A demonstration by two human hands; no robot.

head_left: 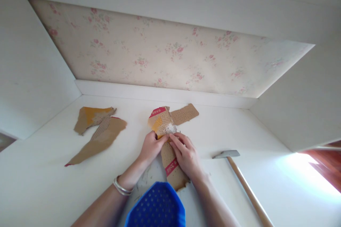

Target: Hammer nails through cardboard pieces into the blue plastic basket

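Observation:
A brown cardboard piece [167, 154] with red printed bands and many small holes lies in the middle of the white surface. It narrows at the middle, where a shiny clear patch shows. My left hand [153, 146] grips its left edge there, thumb on top. From the right, my right hand [185, 150] presses its closed fingers against the same spot, fingertips meeting my left thumb. What may lie under the fingertips is hidden. Behind it, a perforated cardboard strip [185, 114] sticks out to the right.
Two torn cardboard scraps [92, 117] [102, 140] lie to the left. A hammer [247, 186] with a wooden handle rests on the right. A blue perforated object [157, 205] fills the bottom middle. White panels enclose both sides; floral wallpaper [170, 53] covers the back.

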